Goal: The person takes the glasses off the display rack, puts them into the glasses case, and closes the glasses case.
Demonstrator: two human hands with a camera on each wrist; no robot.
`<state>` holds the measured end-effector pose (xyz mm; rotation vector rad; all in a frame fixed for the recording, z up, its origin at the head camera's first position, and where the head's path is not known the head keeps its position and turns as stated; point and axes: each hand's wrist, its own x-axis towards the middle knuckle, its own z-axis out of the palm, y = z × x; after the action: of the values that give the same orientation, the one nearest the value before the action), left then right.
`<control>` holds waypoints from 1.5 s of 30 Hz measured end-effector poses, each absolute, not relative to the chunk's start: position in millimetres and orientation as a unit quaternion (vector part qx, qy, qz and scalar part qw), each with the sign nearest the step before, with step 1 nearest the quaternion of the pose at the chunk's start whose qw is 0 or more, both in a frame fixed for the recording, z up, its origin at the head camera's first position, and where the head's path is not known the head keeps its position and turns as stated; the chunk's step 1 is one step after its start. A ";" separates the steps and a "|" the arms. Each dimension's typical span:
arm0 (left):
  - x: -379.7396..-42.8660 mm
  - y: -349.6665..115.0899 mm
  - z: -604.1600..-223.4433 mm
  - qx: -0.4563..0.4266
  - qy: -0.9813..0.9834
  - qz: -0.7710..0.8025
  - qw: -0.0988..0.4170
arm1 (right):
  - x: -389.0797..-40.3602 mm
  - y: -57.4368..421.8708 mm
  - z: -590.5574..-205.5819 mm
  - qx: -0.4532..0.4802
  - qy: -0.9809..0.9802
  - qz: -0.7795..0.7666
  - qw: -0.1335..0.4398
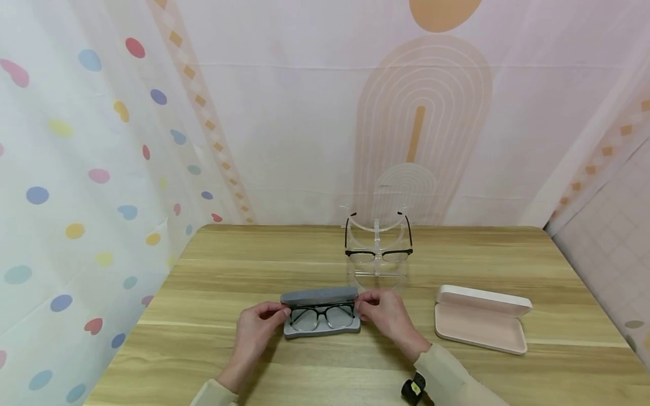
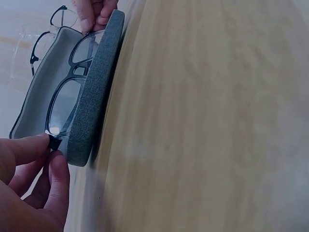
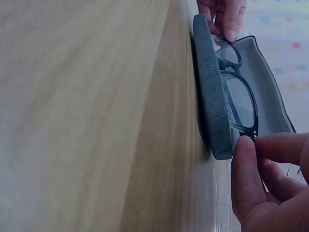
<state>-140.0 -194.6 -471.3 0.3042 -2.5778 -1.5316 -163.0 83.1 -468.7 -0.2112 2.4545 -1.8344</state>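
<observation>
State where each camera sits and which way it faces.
Head: head-worn, facing forward and down at the gray case and held glasses; left hand, right hand, sleeves show.
Left wrist: on that wrist, looking along the case; left hand near, right hand beyond.
Right wrist: on that wrist, viewing it from the other end; right hand near, left hand beyond.
Both wrist views share the case, glasses and hands.

Underneath: light-brown wood-grain tabletop (image 1: 213, 282)
Centre back: clear plastic tiered stand (image 1: 377, 242) bearing black-browed spectacles (image 1: 365, 253), temples unfolded
Right: open pale-pink oblong case (image 1: 477, 328), hinged lid raised
Behind: white fabric backdrop (image 1: 289, 129) printed with beige arches
Left: white curtain (image 1: 101, 203) with multicoloured dots
</observation>
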 end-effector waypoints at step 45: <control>-143.7 -206.4 -477.1 0.090 -0.863 -0.496 0.025 | -159.6 103.0 -463.8 -0.190 0.787 -0.571 0.136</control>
<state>-143.7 -206.4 -477.1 0.2770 -2.6698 -1.5343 -159.6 103.0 -463.8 -0.5503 2.2781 -1.6550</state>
